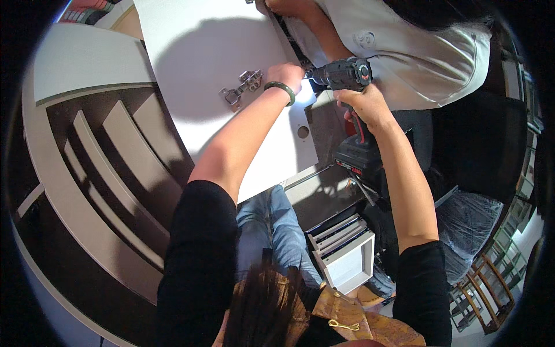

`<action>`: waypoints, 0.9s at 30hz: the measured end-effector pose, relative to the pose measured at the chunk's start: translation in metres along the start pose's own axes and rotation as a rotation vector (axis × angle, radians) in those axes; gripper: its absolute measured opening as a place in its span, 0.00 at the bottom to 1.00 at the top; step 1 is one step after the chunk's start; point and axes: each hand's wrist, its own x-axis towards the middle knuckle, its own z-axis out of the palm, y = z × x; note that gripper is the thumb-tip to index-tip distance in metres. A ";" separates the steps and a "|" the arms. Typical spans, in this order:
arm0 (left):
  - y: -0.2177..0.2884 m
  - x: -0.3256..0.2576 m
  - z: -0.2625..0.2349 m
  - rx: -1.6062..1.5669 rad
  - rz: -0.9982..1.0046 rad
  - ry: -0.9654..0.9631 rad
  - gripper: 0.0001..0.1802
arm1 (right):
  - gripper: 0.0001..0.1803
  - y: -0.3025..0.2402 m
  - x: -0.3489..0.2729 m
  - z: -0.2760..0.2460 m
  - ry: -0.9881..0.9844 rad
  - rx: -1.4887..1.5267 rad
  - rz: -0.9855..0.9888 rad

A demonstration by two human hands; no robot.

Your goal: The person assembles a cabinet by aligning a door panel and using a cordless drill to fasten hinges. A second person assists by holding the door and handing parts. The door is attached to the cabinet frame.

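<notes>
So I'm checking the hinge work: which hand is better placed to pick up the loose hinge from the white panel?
The left hand. It rests at the panel's edge, just right of the loose metal hinge. The right hand is wrapped around the cordless drill's grip, farther away.

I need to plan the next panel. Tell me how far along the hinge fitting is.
Done: the white rectangular panel already has a round drilled hole near its edge. In hand: the right hand grips the black-and-red cordless drill, its lit tip at the panel edge beside the left hand. Left: two silver metal hinges lie loose on the panel, and that hole has no hinge in it.
</notes>
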 end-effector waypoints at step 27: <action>-0.036 -0.005 -0.006 -1.604 -0.275 0.053 0.08 | 0.14 0.014 -0.007 0.010 0.035 0.191 -0.185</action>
